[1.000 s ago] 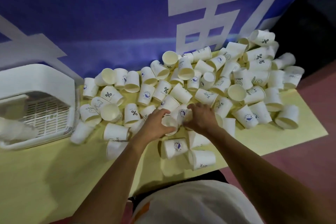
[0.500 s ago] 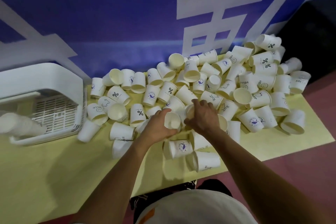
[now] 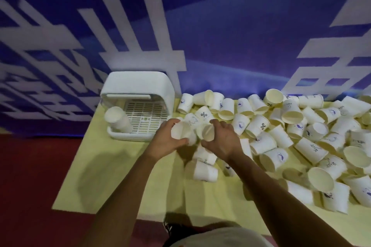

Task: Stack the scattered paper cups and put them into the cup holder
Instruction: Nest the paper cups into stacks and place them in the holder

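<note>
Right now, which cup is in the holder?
The cup, possibly a stack, at the left inside the white cup holder; the rest are outside on the yellow mat or held.

Over a yellow table cover (image 3: 120,176), the left hand (image 3: 163,142) grips a paper cup (image 3: 180,130) and the right hand (image 3: 222,138) grips a second cup (image 3: 207,132), their open mouths near each other. To the left stands a white cup holder (image 3: 138,90) with stacked cups (image 3: 117,119) inside. Scattered paper cups (image 3: 273,158) lie heaped to the right, before a blue banner (image 3: 220,36).
</note>
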`<control>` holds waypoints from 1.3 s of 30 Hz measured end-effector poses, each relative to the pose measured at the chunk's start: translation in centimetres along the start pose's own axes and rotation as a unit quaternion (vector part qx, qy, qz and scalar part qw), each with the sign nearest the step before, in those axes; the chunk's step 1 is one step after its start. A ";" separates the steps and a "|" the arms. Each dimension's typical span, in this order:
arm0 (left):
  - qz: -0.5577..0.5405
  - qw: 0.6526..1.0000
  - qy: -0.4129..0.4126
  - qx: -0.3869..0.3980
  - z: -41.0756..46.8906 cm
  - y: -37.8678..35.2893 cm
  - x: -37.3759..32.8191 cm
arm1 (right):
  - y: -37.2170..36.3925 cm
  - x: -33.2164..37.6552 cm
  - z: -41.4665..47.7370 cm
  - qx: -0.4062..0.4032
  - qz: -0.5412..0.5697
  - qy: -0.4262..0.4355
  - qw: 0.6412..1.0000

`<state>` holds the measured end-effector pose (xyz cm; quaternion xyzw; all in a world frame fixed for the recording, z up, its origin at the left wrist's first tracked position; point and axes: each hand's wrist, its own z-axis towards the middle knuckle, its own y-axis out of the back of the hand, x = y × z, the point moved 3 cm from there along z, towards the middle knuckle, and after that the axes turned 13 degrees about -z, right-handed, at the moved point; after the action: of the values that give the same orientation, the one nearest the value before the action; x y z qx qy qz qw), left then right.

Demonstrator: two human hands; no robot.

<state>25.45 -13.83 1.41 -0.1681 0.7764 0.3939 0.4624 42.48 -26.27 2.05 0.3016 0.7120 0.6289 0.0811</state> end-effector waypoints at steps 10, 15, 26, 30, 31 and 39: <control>-0.015 0.983 0.013 -0.181 0.0 20.2 6.5 | -3.7 16.5 3.6 0.006 0.036 0.082 0.996; -0.009 0.976 -0.009 -0.217 1.2 24.1 7.0 | -4.2 20.8 5.0 -0.006 0.035 0.099 0.994; 0.023 0.981 0.056 -0.184 3.9 23.4 10.6 | -3.9 23.3 7.8 -0.020 0.020 0.148 0.989; 0.039 0.980 0.061 -0.188 4.6 23.1 11.1 | -3.6 23.5 8.7 -0.002 0.020 0.182 0.983; 0.042 0.978 0.051 -0.196 4.6 23.1 11.0 | -3.6 23.5 8.9 0.006 0.023 0.190 0.981; -0.108 0.994 0.005 0.007 2.9 21.1 9.8 | -3.1 25.4 9.3 0.012 0.130 0.201 0.971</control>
<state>8.90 2.74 1.94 -0.2494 0.7586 0.3355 0.4998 25.66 -4.96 3.94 0.2601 0.6761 0.6729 -0.1500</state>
